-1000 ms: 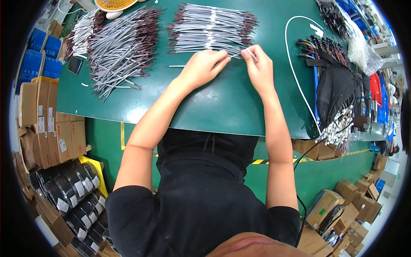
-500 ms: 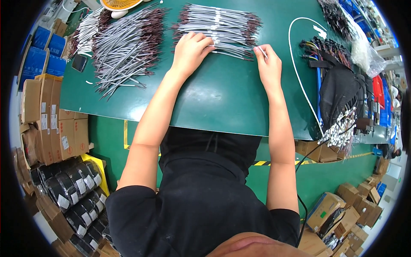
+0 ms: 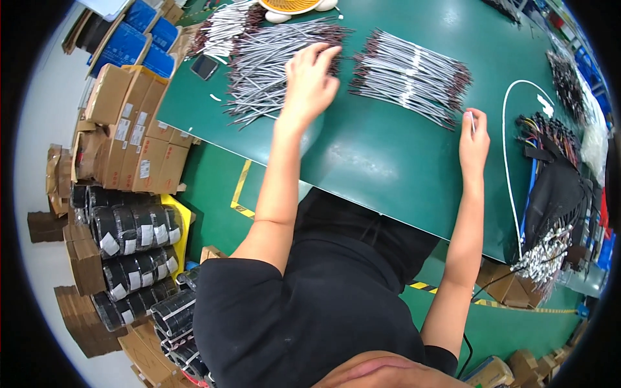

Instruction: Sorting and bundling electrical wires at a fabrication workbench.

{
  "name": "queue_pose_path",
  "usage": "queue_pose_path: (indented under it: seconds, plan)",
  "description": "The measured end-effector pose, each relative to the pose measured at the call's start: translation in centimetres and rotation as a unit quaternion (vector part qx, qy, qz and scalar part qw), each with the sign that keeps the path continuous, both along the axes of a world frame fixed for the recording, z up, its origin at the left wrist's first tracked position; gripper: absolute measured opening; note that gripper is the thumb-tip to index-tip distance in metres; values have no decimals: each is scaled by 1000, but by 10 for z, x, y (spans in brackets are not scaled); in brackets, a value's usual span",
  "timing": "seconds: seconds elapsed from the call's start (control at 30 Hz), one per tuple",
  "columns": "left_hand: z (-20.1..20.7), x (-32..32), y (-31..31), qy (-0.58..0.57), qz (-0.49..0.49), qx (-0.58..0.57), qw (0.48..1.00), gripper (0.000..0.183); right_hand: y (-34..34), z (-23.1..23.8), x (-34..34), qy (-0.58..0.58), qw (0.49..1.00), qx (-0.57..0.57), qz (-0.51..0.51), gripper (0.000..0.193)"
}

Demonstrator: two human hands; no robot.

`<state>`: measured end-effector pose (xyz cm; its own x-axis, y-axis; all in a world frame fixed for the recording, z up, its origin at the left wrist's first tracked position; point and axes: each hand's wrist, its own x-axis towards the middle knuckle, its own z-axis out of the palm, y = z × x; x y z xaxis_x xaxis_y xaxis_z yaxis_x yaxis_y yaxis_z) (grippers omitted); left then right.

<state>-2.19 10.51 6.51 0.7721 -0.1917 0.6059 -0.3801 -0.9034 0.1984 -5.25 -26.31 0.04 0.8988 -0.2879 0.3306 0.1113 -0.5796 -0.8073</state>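
My left hand [image 3: 310,83] is over the right side of a loose pile of grey cables with dark brown ends [image 3: 262,74]. Its thumb and fingers are apart, and I see nothing between them. To the right, a neat row of similar cut cables [image 3: 381,68] lies side by side, with a whitish band [image 3: 410,77] across its middle. Near the lower right end of that row, my right hand [image 3: 474,143] pinches a thin white stick-like piece [image 3: 473,121]; most of it is hidden by the fingers.
A phone [image 3: 204,66], a pile of white cables [image 3: 226,29] and a yellow basket [image 3: 291,5] sit at the green table's left and far side. On the right are a curved white cable [image 3: 504,142], a black bag [image 3: 553,194] and wire bundles [image 3: 546,132]. Cartons [image 3: 152,158] stand left.
My left hand has left the neat row and moved left to the loose cable pile. The right hand stays by the row's right end with the white piece. The whole view has turned.
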Motion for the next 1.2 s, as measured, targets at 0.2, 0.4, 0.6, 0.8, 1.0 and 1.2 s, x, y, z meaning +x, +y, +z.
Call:
queue_pose_path:
  seconds: [0.2,0.4,0.6,0.8,1.0,1.2]
  plan:
    - [12,-57,110,258,146,169,940,132,0,-1,1,5,1000,0,14,27]
    - [1,-38,148,221,91,137,961,133,6,4,-3,26,999,-27,29,27]
    - [-12,-1,153,127,17,105,986,118,2,1,-4,33,999,-27,26,24]
    - [-16,-5,147,100,10,131,986,72,1,4,-4,48,998,-41,21,22]
    - [-16,-10,143,126,-40,99,986,61,4,2,-4,33,998,-51,28,20]
    - [-19,-15,134,90,-67,100,989,61,3,3,-4,37,997,-54,34,19]
